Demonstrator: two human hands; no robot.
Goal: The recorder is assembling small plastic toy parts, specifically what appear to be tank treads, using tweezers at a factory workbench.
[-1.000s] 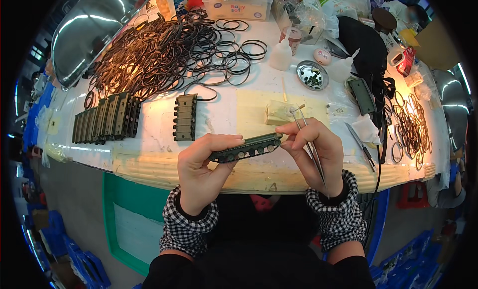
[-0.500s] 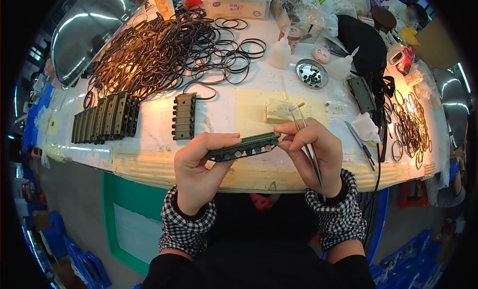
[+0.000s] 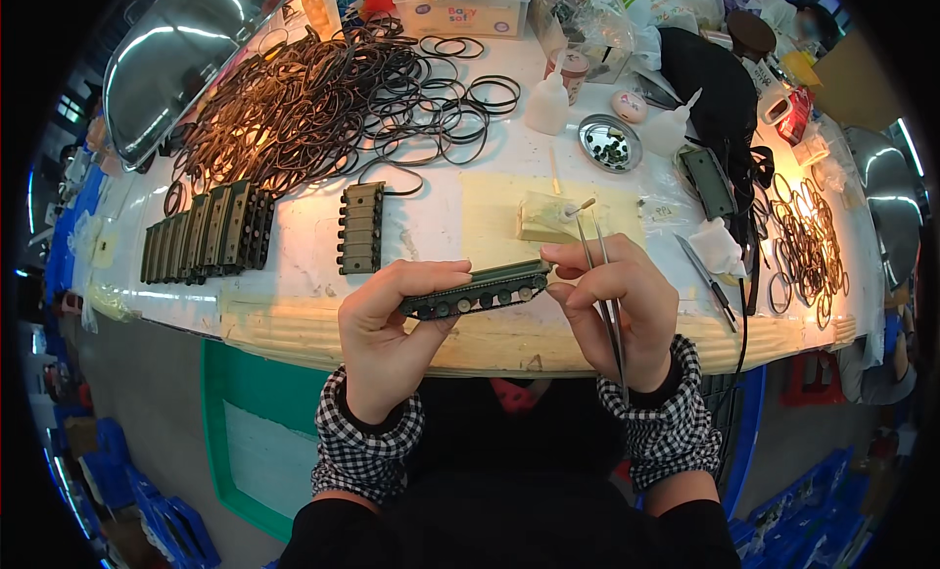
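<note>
My left hand (image 3: pixel 387 339) grips the left end of a dark green toy tank chassis (image 3: pixel 480 290), its fingers above and thumb below. A row of small wheels with a black track shows along the side facing me. At the chassis's right end is my right hand (image 3: pixel 632 300), its thumb and forefinger close to the corner; whether they touch it I cannot tell. Metal tweezers (image 3: pixel 615 339) lie in the right hand, tips pointing away from me. Beyond the hands a pale yellow block (image 3: pixel 539 216) sits on a yellowish sheet (image 3: pixel 480 202).
Several green chassis (image 3: pixel 211 234) stand in a row at left, with another chassis (image 3: pixel 362 228) beside them. Behind lies a heap of black rubber tracks (image 3: pixel 284 109). A metal dish (image 3: pixel 609 143) holds small dark parts. At right are a knife (image 3: pixel 707 275) and more tracks (image 3: pixel 813 246).
The right hand has shifted slightly right, and its thumb and forefinger have drawn back a little from the chassis's end. The tweezers are turned a little more upright. The left hand barely moves.
</note>
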